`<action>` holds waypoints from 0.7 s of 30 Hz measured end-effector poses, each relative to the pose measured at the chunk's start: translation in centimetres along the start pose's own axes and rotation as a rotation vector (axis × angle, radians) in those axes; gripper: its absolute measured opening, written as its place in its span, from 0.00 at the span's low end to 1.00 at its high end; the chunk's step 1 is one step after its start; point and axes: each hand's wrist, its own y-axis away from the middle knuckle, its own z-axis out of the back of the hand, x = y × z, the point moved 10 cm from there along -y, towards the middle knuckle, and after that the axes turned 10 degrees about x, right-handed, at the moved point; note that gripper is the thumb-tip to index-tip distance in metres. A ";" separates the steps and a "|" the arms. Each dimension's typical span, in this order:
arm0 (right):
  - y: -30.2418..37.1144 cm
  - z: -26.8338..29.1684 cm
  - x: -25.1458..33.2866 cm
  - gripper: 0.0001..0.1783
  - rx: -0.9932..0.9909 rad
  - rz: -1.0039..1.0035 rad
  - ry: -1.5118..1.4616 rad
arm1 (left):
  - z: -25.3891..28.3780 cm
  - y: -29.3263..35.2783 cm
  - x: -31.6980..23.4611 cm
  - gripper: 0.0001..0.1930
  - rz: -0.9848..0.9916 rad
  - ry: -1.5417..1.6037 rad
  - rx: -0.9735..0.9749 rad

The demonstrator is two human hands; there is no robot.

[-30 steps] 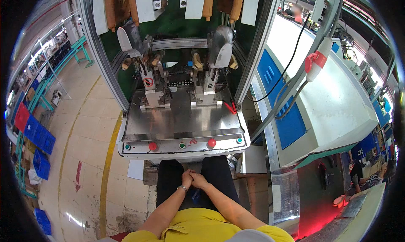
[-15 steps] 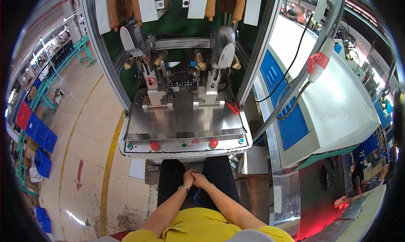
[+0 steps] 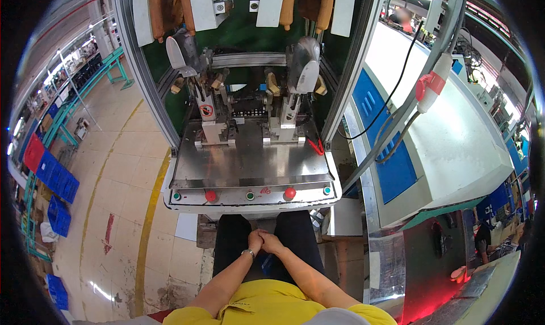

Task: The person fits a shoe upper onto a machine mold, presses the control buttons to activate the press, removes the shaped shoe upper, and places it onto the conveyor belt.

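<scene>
My left hand (image 3: 255, 242), with a watch at the wrist, and my right hand (image 3: 271, 244) are clasped together over my lap, between my thighs. Their fingers are closed against each other, and no tool or part shows in them. A small blue thing (image 3: 265, 263) lies just below them, too unclear to name. Beyond my knees stands a machine with a metal worktable (image 3: 255, 167). On it are two upright fixtures, each topped by a shoe-shaped metal form, one at left (image 3: 183, 54) and one at right (image 3: 304, 66). Neither hand touches the machine.
Along the machine's front panel sit a left red button (image 3: 211, 196), a right red button (image 3: 290, 194) and several green ones. Red-handled pliers (image 3: 315, 147) lie at the table's right. A white cabinet (image 3: 448, 149) stands to the right, behind a grey post. Blue crates (image 3: 57, 178) are far left.
The whole view has shifted slightly, so the machine appears a little further right and lower. My hands stay clasped in the same place.
</scene>
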 end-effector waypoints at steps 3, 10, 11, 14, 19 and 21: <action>-0.2 -0.5 -0.9 0.22 0.023 -0.065 -0.003 | 0.0 0.1 0.6 0.13 0.085 0.058 -0.008; -0.1 -0.3 -0.5 0.20 0.037 -0.037 -0.009 | 0.3 0.2 -0.4 0.10 -0.024 0.004 -0.040; 0.0 0.1 -0.3 0.20 0.005 -0.023 0.000 | 0.2 0.2 -0.3 0.10 -0.022 -0.001 -0.038; 0.5 0.5 0.5 0.20 0.043 -0.045 -0.037 | 0.4 -0.3 0.5 0.10 0.004 -0.009 -0.042; 0.1 0.2 -0.1 0.21 0.007 -0.018 -0.008 | 0.2 -0.2 0.5 0.10 0.026 -0.077 -0.034; 0.1 0.2 0.0 0.22 -0.028 0.015 0.004 | 0.4 0.0 0.4 0.10 0.045 -0.063 -0.051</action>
